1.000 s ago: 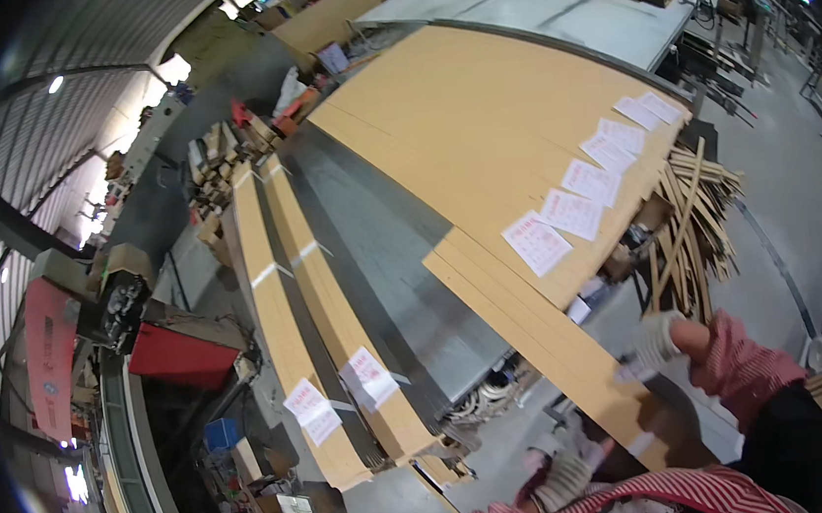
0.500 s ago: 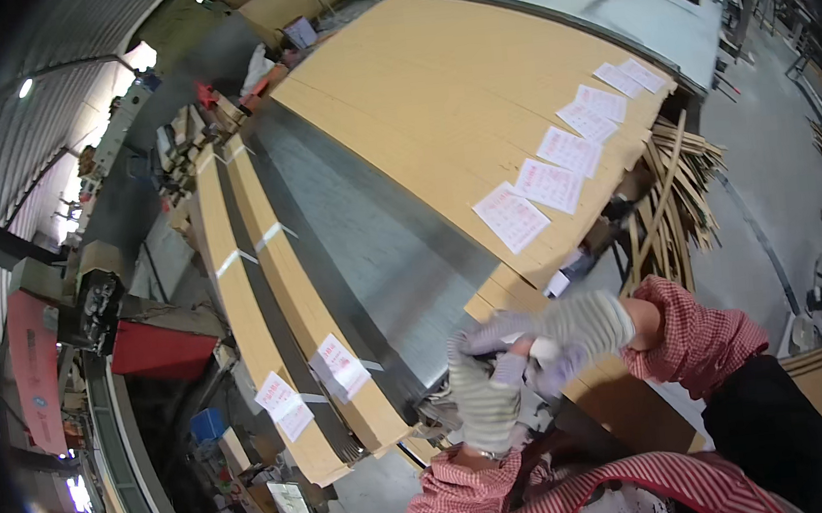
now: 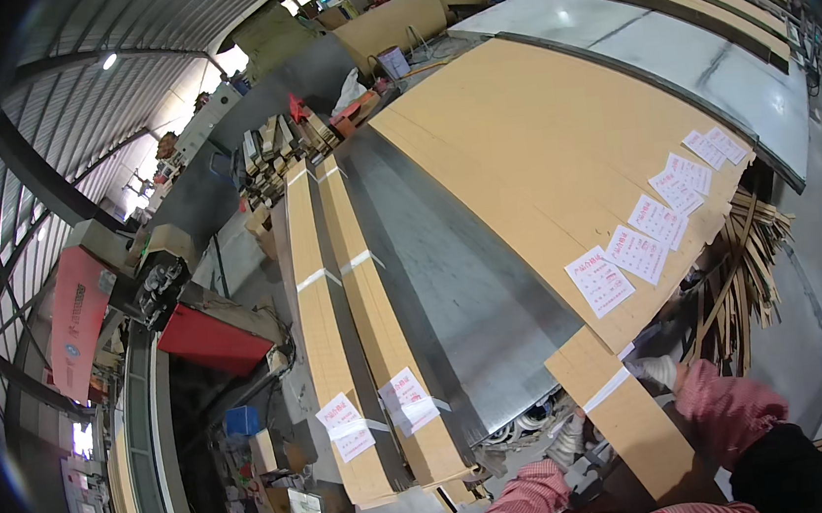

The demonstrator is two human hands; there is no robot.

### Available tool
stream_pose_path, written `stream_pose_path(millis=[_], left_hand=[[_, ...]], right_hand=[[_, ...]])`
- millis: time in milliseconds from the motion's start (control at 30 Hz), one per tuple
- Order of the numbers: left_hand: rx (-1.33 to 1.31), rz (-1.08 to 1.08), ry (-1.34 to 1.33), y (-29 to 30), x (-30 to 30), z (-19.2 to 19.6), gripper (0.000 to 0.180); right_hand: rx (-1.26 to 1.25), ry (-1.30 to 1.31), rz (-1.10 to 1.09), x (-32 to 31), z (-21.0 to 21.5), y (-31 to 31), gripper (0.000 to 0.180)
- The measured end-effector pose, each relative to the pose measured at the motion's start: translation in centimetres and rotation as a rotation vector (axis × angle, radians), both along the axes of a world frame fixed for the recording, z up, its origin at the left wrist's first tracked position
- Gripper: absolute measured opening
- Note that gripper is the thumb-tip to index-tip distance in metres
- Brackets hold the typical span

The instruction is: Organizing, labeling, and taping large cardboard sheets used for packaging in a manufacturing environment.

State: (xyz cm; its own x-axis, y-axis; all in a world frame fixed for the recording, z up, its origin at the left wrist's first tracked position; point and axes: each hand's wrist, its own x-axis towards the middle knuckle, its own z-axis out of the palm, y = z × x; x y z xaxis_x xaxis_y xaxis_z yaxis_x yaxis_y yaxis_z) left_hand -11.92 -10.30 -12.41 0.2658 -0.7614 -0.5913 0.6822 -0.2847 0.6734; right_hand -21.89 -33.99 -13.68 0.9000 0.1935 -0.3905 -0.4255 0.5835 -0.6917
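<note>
A tan-faced board bundle (image 3: pixel 647 442) slants toward me across the front of the bench, with a white strap (image 3: pixel 607 389) lying across it. My left hand (image 3: pixel 569 436), in a striped grey-white glove, is at the bundle's left edge beside the strap. Its fingers are partly hidden, so I cannot tell their grip. At the right edge, my gloved right hand (image 3: pixel 655 369) is by the strap's other end with its fingers curled in. What they hold, if anything, is hidden. A small white end (image 3: pixel 626 350) sticks out above that hand.
Two strapped long bundles (image 3: pixel 323 314) with printed paper sheets (image 3: pixel 410 400) lie to the left. A dark metal sheet (image 3: pixel 463 281) lies between them and wide tan boards (image 3: pixel 539 145) carrying more sheets. Wood strips (image 3: pixel 744 274) are piled at right; red machinery (image 3: pixel 211 340) stands at left.
My hands, together above the bench front before, have parted and gone down to either side of the bundle. The strap across it now shows. My view has shifted, so the scene sits further right.
</note>
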Motion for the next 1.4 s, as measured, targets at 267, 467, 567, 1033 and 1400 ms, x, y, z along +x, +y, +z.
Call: stream_pose_path(millis=[267,467,567,1033,1400], left_hand=[[0.06,-0.03,-1.894,2.0,3.5,8.4,0.044],[-0.138,0.282,-0.688,-2.3,3.4,11.0,0.023],[-0.079,0.237,-0.646,-4.8,2.1,11.5,0.019],[-0.051,0.228,-1.567,-5.5,0.2,11.7,0.064],[-0.223,0.504,0.002,-5.6,13.6,19.4,0.038]], right_hand=[[-1.951,0.042,-0.193,4.0,17.6,12.4,0.083],[-2.022,0.147,-0.148,3.0,15.9,10.8,0.083],[-1.596,-0.024,-0.031,2.6,18.2,9.5,0.086],[-1.739,0.422,0.544,2.4,5.1,-1.5,0.023],[-0.59,0.24,-0.511,-11.5,5.4,-2.3,0.029]])
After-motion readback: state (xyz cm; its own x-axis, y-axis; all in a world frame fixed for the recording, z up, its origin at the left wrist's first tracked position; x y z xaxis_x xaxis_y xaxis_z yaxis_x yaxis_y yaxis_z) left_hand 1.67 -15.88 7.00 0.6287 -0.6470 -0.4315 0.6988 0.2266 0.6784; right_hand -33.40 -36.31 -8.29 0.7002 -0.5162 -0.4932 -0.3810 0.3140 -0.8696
